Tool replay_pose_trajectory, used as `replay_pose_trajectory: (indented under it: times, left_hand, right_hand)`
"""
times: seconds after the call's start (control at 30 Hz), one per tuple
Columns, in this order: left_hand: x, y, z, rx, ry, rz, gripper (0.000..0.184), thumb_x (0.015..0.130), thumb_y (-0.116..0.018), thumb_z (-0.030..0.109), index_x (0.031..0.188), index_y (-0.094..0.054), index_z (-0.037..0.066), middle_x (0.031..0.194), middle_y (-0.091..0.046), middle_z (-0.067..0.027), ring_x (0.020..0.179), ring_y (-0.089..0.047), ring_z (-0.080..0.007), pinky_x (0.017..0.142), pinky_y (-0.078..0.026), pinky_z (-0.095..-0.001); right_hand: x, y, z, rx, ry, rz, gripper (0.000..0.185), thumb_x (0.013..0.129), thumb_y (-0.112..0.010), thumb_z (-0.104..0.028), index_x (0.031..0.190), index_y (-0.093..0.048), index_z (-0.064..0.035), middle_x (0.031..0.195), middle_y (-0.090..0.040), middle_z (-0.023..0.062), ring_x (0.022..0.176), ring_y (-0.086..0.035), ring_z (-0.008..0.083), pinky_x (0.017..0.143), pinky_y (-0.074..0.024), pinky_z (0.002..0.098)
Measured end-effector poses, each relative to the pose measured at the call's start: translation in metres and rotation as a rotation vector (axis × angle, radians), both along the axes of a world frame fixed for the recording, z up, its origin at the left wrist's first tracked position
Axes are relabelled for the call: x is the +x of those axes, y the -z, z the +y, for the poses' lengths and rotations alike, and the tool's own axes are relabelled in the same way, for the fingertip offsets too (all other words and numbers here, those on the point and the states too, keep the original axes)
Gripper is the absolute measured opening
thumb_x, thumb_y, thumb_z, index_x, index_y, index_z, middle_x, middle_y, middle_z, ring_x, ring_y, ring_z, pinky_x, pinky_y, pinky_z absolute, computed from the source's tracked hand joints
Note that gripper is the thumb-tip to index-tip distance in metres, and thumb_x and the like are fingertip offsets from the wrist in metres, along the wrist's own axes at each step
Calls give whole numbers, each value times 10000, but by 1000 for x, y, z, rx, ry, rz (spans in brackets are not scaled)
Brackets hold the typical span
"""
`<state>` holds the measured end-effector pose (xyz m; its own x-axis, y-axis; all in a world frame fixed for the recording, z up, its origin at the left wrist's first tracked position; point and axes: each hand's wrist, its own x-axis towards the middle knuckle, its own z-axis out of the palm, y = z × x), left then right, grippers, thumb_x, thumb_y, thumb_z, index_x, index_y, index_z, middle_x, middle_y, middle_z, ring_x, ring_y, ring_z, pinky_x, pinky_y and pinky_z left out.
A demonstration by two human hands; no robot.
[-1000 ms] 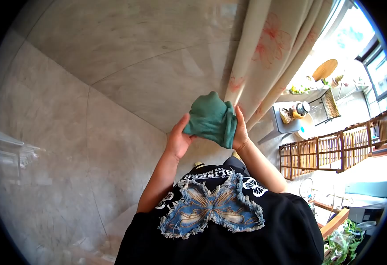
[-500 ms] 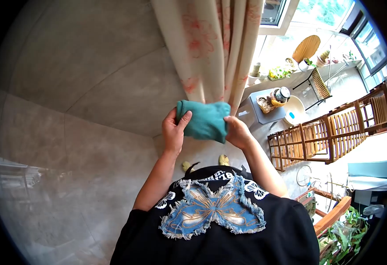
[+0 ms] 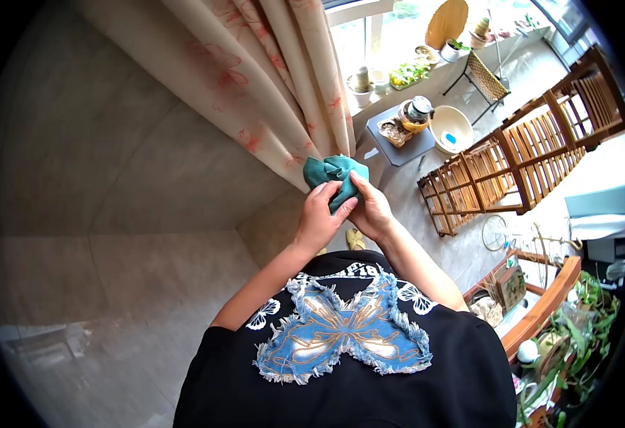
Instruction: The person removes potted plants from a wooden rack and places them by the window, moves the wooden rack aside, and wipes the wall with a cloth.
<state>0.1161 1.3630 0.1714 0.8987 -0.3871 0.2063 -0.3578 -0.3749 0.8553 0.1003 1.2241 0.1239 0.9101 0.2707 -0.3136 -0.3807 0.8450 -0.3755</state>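
Observation:
A green cloth (image 3: 334,173), crumpled into a small bundle, is held in front of me between both hands. My left hand (image 3: 319,217) grips its lower left side, fingers curled against the fabric. My right hand (image 3: 371,208) holds the lower right side, with the thumb pressed on the front of the bundle. The two hands are close together, nearly touching. Just behind the cloth hangs a cream curtain (image 3: 262,85) with red flower prints; I cannot tell whether the cloth touches it.
To the right stands a grey-topped stool (image 3: 416,150) with a jar (image 3: 418,113) on it, beside a cream basin (image 3: 451,128). Wooden slatted racks (image 3: 512,167) extend along the right. A woven chair (image 3: 485,77) is near the windowsill plants (image 3: 410,73). A grey wall (image 3: 148,164) rises at left.
The cloth has gone from a flat folded piece stretched between the hands to a crumpled bundle. My hands have come together. The view has turned, shifting the curtain to the left.

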Motion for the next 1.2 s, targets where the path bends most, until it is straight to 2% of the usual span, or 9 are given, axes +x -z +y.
replay_pose_trajectory:
  times: [0.23, 0.33, 0.43, 0.53, 0.6, 0.67, 0.77, 0.97, 1.2]
  left_hand:
    - [4, 9, 10, -9, 97, 97, 211, 925, -710, 174, 1036, -634, 12, 955, -656, -112, 889, -634, -258, 805, -498, -351]
    - [3, 19, 29, -670, 19, 655, 133, 1007, -627, 156, 1117, -672, 96, 1037, -697, 20, 918, -619, -67, 825, -502, -256]
    - [7, -3, 51, -1120, -36, 848, 314, 1046, -548, 234, 1346, -558, 141, 1321, -603, -34, 1224, -564, -185, 1069, -446, -406]
    - [8, -9, 71, -1232, -106, 783, 411, 1058, -517, 298, 1447, -462, 176, 1435, -510, -53, 1326, -484, -242, 1119, -393, -484]
    - [11, -2, 82, -1254, -145, 758, 431, 1054, -523, 312, 1461, -446, 193, 1447, -496, -55, 1335, -474, -252, 1117, -394, -490]
    - [6, 1, 87, -1249, -219, 728, 464, 1049, -531, 338, 1483, -413, 224, 1457, -474, -46, 1333, -467, -252, 1106, -402, -489]
    - [-1, 11, 87, -1153, -332, 641, 475, 1052, -523, 346, 1494, -391, 235, 1470, -453, -37, 1327, -465, -239, 1086, -409, -468]
    - [-17, -35, 81, -1196, -414, 345, 514, 1053, -514, 373, 1514, -336, 236, 1481, -442, -33, 1329, -456, -213, 1096, -365, -423]
    - [-2, 0, 83, -1212, -444, 356, 510, 1042, -536, 387, 1486, -349, 219, 1508, -395, -42, 1344, -419, -218, 1100, -363, -469]
  right_hand:
    - [-12, -8, -7, 186, 121, -86, 451, 1087, -405, -326, 1425, -462, -33, 1366, -583, 116, 1250, -563, 260, 1124, -396, 434]
    - [-13, -17, -1, 254, 122, -136, 549, 1082, -387, -413, 1489, -409, -46, 1478, -515, 113, 1356, -493, 275, 1169, -339, 472]
    - [-8, -26, -2, 339, 164, -126, 574, 1059, -366, -430, 1496, -439, -66, 1537, -460, 124, 1412, -433, 308, 1216, -247, 504]
    - [-7, -25, -5, 410, 183, -91, 594, 996, -449, -412, 1497, -447, -92, 1515, -485, 132, 1406, -435, 323, 1205, -255, 528]
    - [-4, -17, -5, 413, 201, -116, 592, 985, -476, -405, 1488, -453, -94, 1502, -497, 134, 1395, -446, 322, 1197, -270, 530]
    - [0, 19, -1, 18, 311, -8, 573, 946, -524, -349, 1452, -479, -83, 1476, -516, 142, 1372, -463, 326, 1176, -303, 538]
    - [-4, 53, -9, 336, 215, -127, 471, 904, -540, -241, 1347, -560, -81, 1399, -574, 141, 1307, -514, 325, 1131, -361, 534]
    - [-12, -23, 0, 310, 350, -189, 567, 901, -563, -297, 1431, -518, -101, 1491, -505, 120, 1390, -441, 318, 1200, -267, 523]
    - [-2, 8, 15, 381, 406, 86, 497, 1010, -431, -293, 1448, -442, -58, 1514, -445, 159, 1403, -401, 352, 1208, -253, 548]
